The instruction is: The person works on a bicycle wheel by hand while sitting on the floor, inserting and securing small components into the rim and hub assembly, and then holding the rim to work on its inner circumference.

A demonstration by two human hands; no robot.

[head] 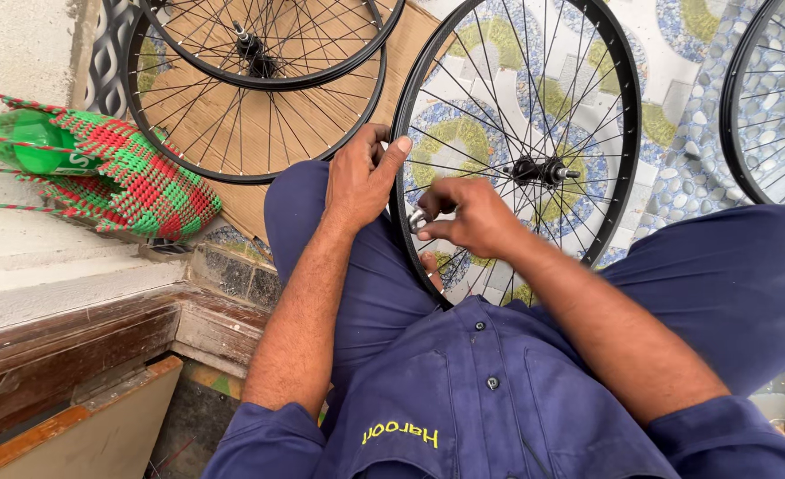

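Bicycle wheel (587, 53) stood upright betw. the knees, black rim, hub (541, 170) w/ axle about centre; lower rim arc rested against the blue trousers.

L hand (361, 182) was wrapped over the near rim edge, thumb up on the outer side, fingers curled round — closed grip, steadying.

R hand (472, 217) was inside the spokes, fingers pinched shut on a small silver tool (419, 218), prob. a spoke key, at the rim where a nipple sits; exact seating on nipple cannot be told.

Judgement: to do well, tool should sit square on nipple flats before turning, small turns only, L hand holding the rim from rocking.

Nearby: two more wheels (259, 80) lay on cardboard (233, 124); woven red-green bag (135, 182) at left on the step.
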